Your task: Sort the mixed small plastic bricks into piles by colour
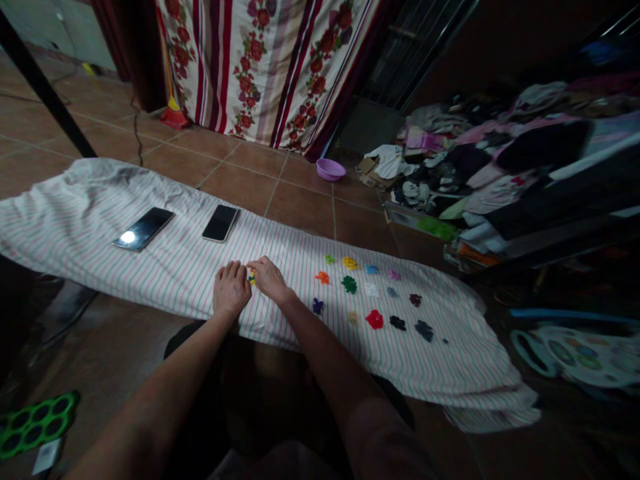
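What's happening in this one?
A person's left hand is over a striped cloth, with the right hand beside it at some small yellow-and-green pieces; the exact grip is unclear. Small single-colour piles lie to the right, and two phones to the left.

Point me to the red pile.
In the head view, the red pile sits right of centre on the striped cloth, in the nearest row, between the beige pile and the black pile.

We see matt, creased cloth (287, 241); toward its left end, smooth, glossy phones (221, 222); toward its right end, plastic-looking pieces (374, 320).
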`<act>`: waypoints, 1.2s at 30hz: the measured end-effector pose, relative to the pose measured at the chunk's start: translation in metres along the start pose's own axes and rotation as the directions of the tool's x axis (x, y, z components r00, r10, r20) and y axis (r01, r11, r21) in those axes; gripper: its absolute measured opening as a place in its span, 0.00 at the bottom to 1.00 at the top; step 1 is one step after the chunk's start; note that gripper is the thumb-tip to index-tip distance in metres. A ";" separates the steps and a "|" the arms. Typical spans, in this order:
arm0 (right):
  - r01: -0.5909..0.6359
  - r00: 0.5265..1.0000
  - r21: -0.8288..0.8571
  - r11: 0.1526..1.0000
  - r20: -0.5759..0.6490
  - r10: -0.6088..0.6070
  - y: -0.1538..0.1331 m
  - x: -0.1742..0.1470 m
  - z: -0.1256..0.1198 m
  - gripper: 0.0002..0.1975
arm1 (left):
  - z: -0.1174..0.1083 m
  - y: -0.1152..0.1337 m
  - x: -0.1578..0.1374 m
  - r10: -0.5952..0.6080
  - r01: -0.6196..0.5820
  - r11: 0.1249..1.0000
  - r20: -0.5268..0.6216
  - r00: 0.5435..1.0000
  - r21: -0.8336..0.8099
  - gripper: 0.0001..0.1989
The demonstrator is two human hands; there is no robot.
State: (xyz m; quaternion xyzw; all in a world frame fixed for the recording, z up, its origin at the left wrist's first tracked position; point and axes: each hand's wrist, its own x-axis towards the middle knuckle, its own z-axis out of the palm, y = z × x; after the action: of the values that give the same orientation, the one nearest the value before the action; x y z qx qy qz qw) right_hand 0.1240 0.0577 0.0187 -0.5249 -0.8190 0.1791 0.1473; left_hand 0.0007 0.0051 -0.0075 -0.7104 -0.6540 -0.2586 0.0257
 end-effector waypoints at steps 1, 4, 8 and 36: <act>0.006 1.000 -0.013 1.000 0.004 -0.006 0.001 0.001 0.001 0.15 | -0.001 0.000 0.000 -0.005 0.005 1.000 0.008 1.000 -0.008 0.17; 0.045 0.999 -0.053 0.998 0.015 -0.044 0.004 0.002 0.003 0.14 | -0.002 0.001 0.001 -0.016 0.017 0.999 0.028 0.999 -0.031 0.17; 0.048 0.999 -0.064 0.997 0.007 -0.048 0.003 0.004 0.005 0.13 | -0.003 0.002 0.001 -0.022 0.025 0.998 0.046 0.999 -0.061 0.17; -0.066 0.940 0.428 0.901 -0.276 0.200 0.019 -0.030 0.001 0.06 | -0.008 0.003 0.000 -0.011 0.013 0.998 0.035 0.999 -0.057 0.16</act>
State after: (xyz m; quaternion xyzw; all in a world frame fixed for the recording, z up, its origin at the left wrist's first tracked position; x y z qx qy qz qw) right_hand 0.1509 0.0376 0.0074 -0.5591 -0.6904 0.2719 0.3700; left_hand 0.0011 0.0017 0.0002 -0.7113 -0.6510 -0.2651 -0.0074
